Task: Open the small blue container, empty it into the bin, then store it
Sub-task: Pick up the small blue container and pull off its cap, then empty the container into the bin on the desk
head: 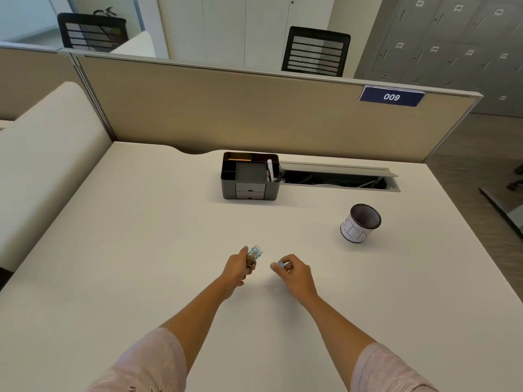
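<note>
The small blue container sits uncapped in the left hand, its long axis tilted up and rightward. The right hand pinches its cap. The bin stands far right, nearer the right hand, so the container must cross over.

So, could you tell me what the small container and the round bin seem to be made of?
Small container: clear, blue-tinted plastic or glass; brownish contents show through. Bin: apparently dark wire mesh, its inner wall finely gridded, wrapped in white paper.
</note>
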Motion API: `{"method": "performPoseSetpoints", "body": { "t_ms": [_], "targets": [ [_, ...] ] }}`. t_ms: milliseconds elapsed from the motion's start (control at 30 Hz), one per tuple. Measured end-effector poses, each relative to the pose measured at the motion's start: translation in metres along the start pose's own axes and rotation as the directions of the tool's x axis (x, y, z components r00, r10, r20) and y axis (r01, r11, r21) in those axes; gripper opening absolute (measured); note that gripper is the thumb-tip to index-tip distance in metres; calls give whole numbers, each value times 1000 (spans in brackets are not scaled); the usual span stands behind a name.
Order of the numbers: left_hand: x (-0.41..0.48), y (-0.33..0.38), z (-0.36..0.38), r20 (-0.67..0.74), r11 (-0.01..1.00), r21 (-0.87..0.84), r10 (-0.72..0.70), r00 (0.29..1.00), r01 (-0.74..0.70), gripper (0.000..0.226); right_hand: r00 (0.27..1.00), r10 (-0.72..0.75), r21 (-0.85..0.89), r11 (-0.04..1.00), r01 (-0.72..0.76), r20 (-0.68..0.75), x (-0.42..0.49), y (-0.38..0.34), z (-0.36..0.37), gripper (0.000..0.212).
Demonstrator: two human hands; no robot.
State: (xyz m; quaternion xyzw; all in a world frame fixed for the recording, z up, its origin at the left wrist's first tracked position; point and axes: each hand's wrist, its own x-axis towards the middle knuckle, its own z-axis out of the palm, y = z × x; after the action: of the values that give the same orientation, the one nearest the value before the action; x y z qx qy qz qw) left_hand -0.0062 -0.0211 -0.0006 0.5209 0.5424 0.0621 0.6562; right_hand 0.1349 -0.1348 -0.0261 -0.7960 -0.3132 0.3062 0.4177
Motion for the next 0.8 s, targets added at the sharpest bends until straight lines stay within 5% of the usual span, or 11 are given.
{"method": "performPoseSetpoints", "body": {
  "t_ms": [167,400,667,800],
  "targets": [
    [4,-8,-4,-31,1000,-20,-19,999,19,55,987,-10,-146,989,33,160,-10,7,14,24],
    [7,-11,-4,-31,999,-19,-33,999,32,55,985,2,-346,937,58,170,-13,10,17,32],
    [6,-5,1,-6,999,-30,-24,1000,24,55,992,9,-361,932,38,127,-7,8,11,39],
    [6,3,9,14,999,-52,-6,1000,7,58,996,-88,-175,981,89,14,-2,-5,6,24]
  ]
}}
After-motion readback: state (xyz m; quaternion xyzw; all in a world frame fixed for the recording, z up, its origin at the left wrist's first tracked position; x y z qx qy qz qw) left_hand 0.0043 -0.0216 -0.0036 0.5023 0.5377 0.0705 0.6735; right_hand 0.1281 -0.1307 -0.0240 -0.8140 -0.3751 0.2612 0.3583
